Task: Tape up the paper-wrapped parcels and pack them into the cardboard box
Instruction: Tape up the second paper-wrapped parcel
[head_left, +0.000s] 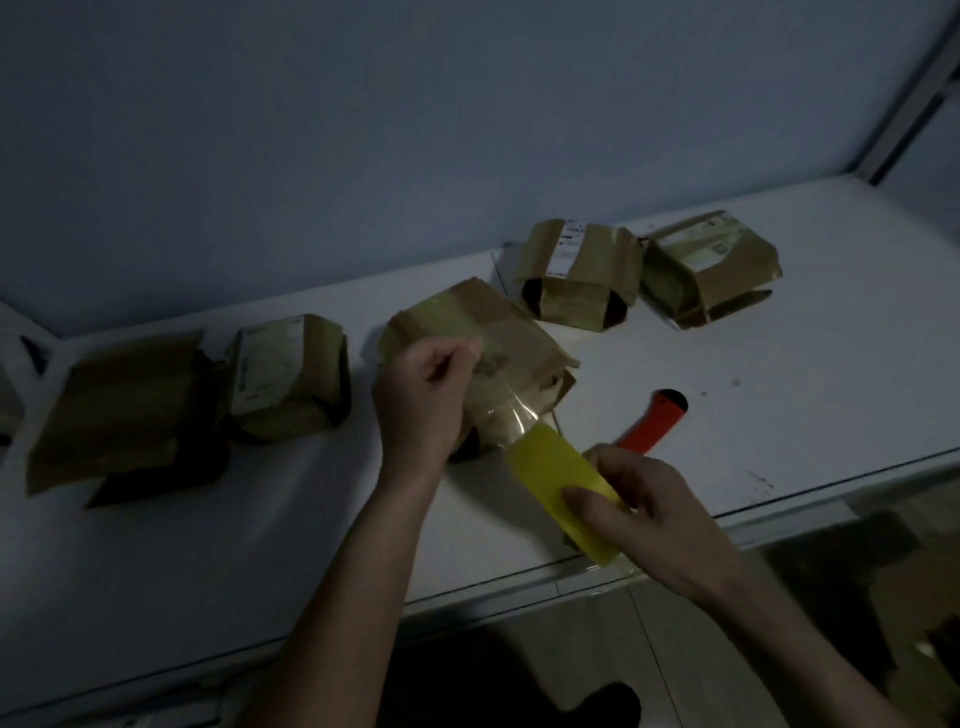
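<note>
Left hand (421, 395) curled, pinching, right hand (639, 512) gripping, forearms angled inward

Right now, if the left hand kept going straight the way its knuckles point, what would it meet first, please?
Probably the paper-wrapped parcel that the left hand already rests against; beyond that lies bare table, though depth is unclear.

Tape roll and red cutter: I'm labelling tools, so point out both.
tape roll (563, 491), head view, on its yellow outer face.
red cutter (652, 422), head view, mid handle.
</note>
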